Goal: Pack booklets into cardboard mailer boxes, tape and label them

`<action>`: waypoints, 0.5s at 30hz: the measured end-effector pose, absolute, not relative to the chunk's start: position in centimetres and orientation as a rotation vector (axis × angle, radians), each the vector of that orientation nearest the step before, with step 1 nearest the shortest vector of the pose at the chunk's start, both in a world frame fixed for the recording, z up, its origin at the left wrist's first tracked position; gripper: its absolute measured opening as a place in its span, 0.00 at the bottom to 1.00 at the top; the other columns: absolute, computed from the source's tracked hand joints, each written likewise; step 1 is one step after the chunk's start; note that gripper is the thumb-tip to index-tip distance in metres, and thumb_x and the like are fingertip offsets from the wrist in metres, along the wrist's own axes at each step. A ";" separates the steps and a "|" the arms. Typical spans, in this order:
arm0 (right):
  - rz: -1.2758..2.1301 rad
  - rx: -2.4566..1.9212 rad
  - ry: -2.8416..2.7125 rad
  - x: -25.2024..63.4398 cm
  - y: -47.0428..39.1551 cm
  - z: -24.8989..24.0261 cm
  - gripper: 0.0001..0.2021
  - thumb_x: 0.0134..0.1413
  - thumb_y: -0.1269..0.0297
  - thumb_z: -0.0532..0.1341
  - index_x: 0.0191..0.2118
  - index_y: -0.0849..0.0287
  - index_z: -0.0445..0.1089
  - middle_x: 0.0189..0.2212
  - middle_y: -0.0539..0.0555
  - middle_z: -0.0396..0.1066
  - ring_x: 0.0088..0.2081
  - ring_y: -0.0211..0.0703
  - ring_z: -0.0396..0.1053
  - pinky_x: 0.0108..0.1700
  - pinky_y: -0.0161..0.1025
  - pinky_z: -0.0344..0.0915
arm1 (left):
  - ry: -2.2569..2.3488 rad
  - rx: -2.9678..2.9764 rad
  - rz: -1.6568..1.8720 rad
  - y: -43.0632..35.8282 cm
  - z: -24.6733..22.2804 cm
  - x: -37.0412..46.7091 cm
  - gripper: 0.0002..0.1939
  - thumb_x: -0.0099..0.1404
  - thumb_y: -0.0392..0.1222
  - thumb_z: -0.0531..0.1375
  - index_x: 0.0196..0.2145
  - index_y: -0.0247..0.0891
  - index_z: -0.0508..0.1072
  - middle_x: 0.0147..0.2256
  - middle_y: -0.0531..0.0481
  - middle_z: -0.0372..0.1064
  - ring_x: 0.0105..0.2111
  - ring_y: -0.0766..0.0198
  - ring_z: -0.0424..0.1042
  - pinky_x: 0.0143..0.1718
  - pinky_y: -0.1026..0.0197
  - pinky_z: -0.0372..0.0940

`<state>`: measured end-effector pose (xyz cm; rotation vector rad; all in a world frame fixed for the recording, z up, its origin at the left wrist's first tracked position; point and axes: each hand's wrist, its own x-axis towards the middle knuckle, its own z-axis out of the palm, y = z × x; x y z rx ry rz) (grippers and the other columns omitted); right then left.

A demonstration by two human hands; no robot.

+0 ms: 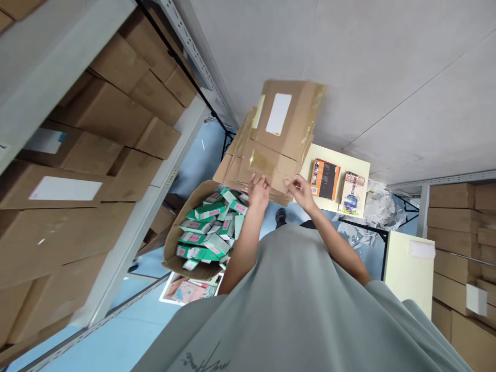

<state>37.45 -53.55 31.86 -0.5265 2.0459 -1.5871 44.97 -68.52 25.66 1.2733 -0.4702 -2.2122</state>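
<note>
A flattened cardboard box (296, 116) with white labels and shiny yellowish tape rises in front of me, over more folded cardboard (234, 168). At its near edge, my left hand (259, 191) has its fingers curled against the board; the fingertips are partly hidden. My right hand (302, 192) pinches the same near edge a little farther right, thumb against index finger. Just left of my left forearm stands an open carton (170, 250) heaped with small green and white boxes (211, 225).
Shelves of cardboard cartons (89, 160) fill the left side; more cartons (451, 217) are stacked at the right. Two books (325, 178) lie on a cream table (360, 160) against the grey wall. Crumpled clear plastic (383, 206) lies beyond it. A white tray (165, 294) sits low behind the open carton.
</note>
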 end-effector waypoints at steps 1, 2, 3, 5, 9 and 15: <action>-1.618 -0.494 2.068 37.4 -51.8 32.6 0.31 0.56 0.26 0.69 0.34 0.51 0.65 0.30 0.48 0.67 0.33 0.42 0.70 0.36 0.39 0.68 | -0.489 1.220 -2.268 -67.5 26.3 44.0 0.21 0.65 0.26 0.70 0.49 0.46 0.73 0.40 0.54 0.81 0.43 0.65 0.82 0.55 0.60 0.73; -1.637 -0.452 2.095 37.4 -50.0 33.2 0.30 0.57 0.27 0.69 0.35 0.51 0.67 0.32 0.49 0.70 0.34 0.43 0.71 0.36 0.39 0.68 | -0.519 1.184 -2.329 -66.4 26.9 42.9 0.20 0.63 0.26 0.72 0.46 0.44 0.72 0.39 0.54 0.81 0.44 0.64 0.83 0.55 0.60 0.73; -1.644 -0.400 2.131 37.5 -48.1 33.6 0.30 0.57 0.27 0.70 0.37 0.52 0.69 0.34 0.50 0.72 0.35 0.44 0.73 0.35 0.39 0.68 | -0.546 1.153 -2.392 -65.1 27.4 41.9 0.20 0.61 0.26 0.73 0.44 0.43 0.72 0.39 0.54 0.81 0.43 0.63 0.83 0.55 0.60 0.73; -1.651 -0.272 2.224 37.9 -44.1 33.8 0.30 0.56 0.27 0.70 0.37 0.52 0.70 0.32 0.51 0.74 0.35 0.46 0.74 0.35 0.40 0.69 | -0.603 1.084 -2.522 -62.4 28.2 40.0 0.20 0.57 0.27 0.74 0.40 0.42 0.71 0.37 0.55 0.81 0.41 0.64 0.82 0.53 0.61 0.73; -1.727 0.043 2.382 40.0 -36.4 32.9 0.32 0.54 0.25 0.72 0.32 0.52 0.67 0.27 0.51 0.74 0.32 0.46 0.74 0.35 0.41 0.70 | -0.805 0.897 -2.799 -56.3 29.0 37.6 0.22 0.53 0.32 0.77 0.42 0.41 0.75 0.40 0.52 0.84 0.45 0.60 0.84 0.55 0.57 0.73; -1.804 0.617 2.386 44.7 -25.3 31.1 0.33 0.52 0.26 0.73 0.42 0.55 0.76 0.40 0.59 0.83 0.38 0.51 0.81 0.40 0.47 0.78 | -1.151 0.858 -3.019 -47.2 29.3 35.9 0.22 0.50 0.34 0.77 0.44 0.38 0.81 0.44 0.43 0.87 0.50 0.51 0.84 0.59 0.49 0.74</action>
